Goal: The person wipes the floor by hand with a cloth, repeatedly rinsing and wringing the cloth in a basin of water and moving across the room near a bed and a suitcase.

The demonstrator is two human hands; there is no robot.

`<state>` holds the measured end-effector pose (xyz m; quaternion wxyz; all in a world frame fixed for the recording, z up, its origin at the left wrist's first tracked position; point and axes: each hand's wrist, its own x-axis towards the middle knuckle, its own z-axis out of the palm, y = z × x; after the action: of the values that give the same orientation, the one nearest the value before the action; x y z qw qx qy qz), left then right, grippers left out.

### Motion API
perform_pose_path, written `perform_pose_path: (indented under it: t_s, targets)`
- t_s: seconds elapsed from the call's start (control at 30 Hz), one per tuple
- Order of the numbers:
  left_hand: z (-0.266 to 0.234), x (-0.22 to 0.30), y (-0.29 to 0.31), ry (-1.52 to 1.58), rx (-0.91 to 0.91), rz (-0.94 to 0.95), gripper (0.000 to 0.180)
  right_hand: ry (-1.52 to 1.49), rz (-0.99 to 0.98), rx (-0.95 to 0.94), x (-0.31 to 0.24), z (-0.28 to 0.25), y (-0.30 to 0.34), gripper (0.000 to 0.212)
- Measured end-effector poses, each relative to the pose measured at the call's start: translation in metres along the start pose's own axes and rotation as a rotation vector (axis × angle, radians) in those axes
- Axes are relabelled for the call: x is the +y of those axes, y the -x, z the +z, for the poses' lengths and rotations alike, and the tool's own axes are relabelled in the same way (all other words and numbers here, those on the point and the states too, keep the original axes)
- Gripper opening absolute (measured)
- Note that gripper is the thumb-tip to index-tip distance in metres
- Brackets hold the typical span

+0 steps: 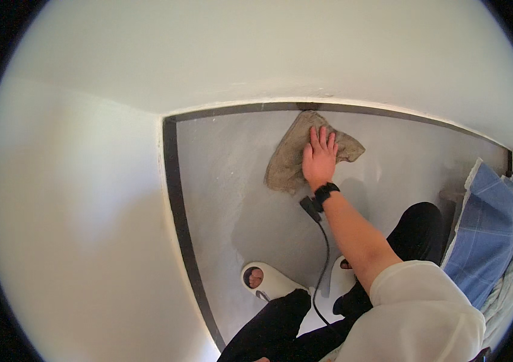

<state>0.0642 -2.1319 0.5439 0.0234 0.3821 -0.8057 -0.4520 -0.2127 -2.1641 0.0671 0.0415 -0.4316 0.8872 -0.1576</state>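
Note:
My right hand (320,160) lies flat, palm down, on a crumpled brown-grey cloth (286,161), fingers stretched out and slightly apart. It presses the cloth to the grey floor (214,175) near the far wall's dark skirting. Around the right wrist is a black band (327,192), and beside it a small black plug-like piece (310,209) with a black cable (327,253) running back toward my body. At the lower edge only a sliver of skin shows, perhaps my left hand (261,359); its fingers are hidden.
White walls (87,181) meet in a corner at the far left, edged by dark skirting (175,175). Blue fabric (485,223) hangs at the right beside pale bedding. My feet in cream slippers (277,282) stand on the floor near me, below black trousers.

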Motion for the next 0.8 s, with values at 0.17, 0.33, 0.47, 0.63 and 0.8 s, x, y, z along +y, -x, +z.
perform_pose_path:
  t_s: [0.17, 0.33, 0.47, 0.63, 0.8]
  targets:
    - [0.000, -0.011, 0.011, 0.004, 0.040, -0.082, 0.044, -0.077, 0.128, -0.071, -0.110, 0.031, -0.024, 0.069]
    - [0.006, -0.029, 0.025, -0.014, 0.058, -0.067, 0.044, -0.195, 0.220, 0.016, -0.178, 0.057, -0.031, 0.075]
    - [0.008, -0.026, 0.030, -0.011, 0.081, -0.179, 0.042, -0.182, 0.191, -0.017, -0.197, 0.064, -0.026, 0.076]
    - [0.008, -0.029, 0.040, -0.047, 0.105, -0.196, 0.040, -0.178, -0.031, -0.139, -0.272, 0.070, -0.010, 0.079]
    - [0.009, -0.038, 0.052, -0.058, 0.131, -0.163, 0.035, -0.304, 0.022, -0.099, -0.299, 0.078, -0.010, 0.082]
